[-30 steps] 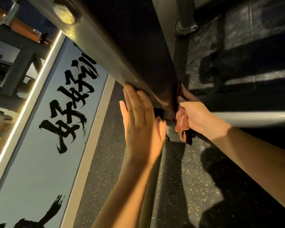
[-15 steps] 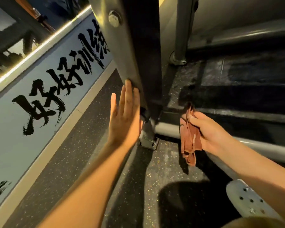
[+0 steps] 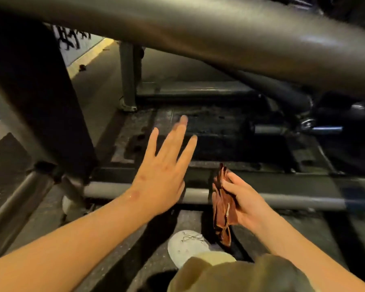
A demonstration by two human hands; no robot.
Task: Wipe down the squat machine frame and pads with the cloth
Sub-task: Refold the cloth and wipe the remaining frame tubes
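My right hand [image 3: 243, 202] grips a crumpled brown cloth [image 3: 222, 209], which hangs down just in front of a low grey crossbar [image 3: 293, 200] of the squat machine frame. My left hand [image 3: 163, 171] hovers in the air with fingers spread and straight, touching nothing, above that crossbar and the dark foot platform [image 3: 215, 127]. A thick grey frame tube [image 3: 230, 36] runs across the top of the view, and a dark upright post [image 3: 40, 98] stands at the left.
A thinner upright post [image 3: 128, 79] is bolted to the floor behind the platform. A diagonal tube [image 3: 276, 89] and a pivot joint [image 3: 308, 123] lie at the right. My white shoe [image 3: 188, 245] and knee [image 3: 240, 275] sit on the speckled rubber floor below.
My left hand came off the upright post and now hovers spread over the platform. The view swung right and down, and my right hand drew the cloth away from the post base.
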